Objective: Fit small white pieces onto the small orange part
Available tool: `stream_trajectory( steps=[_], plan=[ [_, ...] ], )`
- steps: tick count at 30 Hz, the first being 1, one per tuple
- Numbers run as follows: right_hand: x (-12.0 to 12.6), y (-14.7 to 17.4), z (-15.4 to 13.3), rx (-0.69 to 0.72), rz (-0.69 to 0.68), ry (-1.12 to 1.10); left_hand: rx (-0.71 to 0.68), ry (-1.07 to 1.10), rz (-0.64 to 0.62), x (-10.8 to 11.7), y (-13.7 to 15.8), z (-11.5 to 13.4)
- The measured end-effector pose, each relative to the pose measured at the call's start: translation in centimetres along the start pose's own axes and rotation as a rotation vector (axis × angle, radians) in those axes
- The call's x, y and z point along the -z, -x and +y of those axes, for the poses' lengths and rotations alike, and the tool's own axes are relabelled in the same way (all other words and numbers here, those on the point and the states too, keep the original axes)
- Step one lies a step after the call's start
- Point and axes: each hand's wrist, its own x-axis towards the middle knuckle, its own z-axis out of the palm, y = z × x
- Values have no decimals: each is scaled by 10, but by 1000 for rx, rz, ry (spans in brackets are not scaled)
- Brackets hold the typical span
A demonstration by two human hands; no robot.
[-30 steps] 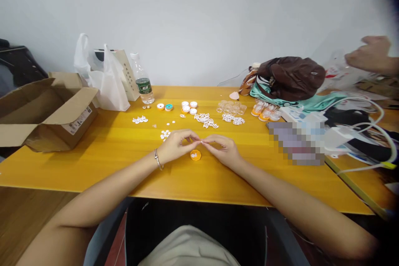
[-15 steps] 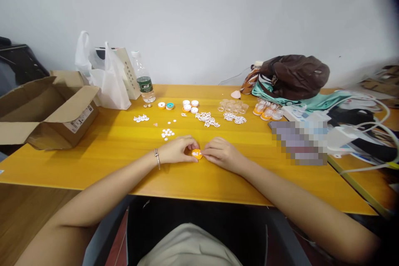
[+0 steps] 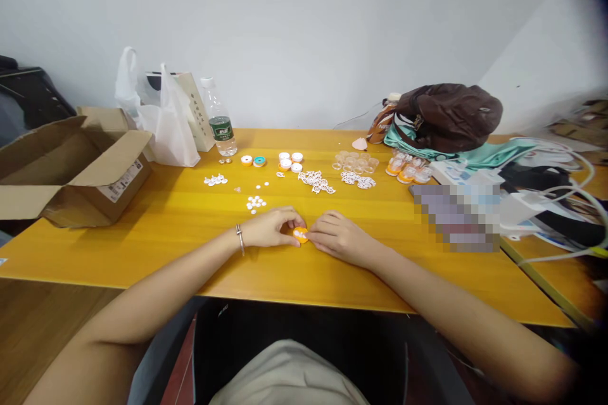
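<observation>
1. Head view: the left hand (image 3: 270, 229) and right hand (image 3: 338, 237) rest on the yellow tabletop (image 3: 180, 228), fingertips of both pinched together on a small orange cap (image 3: 299, 235) lying between them
2. The cap holds something small and white; what it is cannot be told
3. An open cardboard box (image 3: 71, 168) sits at the left edge, its contents hidden
4. A water bottle (image 3: 217, 119), a white plastic bag (image 3: 161, 120) and a brown bag (image 3: 446, 115) stand along the plain white wall
</observation>
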Motion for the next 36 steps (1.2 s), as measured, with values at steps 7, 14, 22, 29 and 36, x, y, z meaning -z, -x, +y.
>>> stream_trajectory(
  steps=[7, 14, 22, 29, 36],
  plan=[
    [0, -1, -1, -10, -23, -29, -4, -6, -13, 1, 0, 1],
    [-5, -1, -1, -258, 73, -371, -18, 10, -25, 3, 1, 2],
    [-18, -9, -2, -833, 164, -1107, -5, 79, -10, 2, 1, 1],
    [-16, -15, -3, -1000, 257, -1300, 45, 450, 32, -3, -3, 0],
    [-13, -20, -3, -1127, 233, -1488, 127, 562, 236, -5, -9, 0]
  ],
)
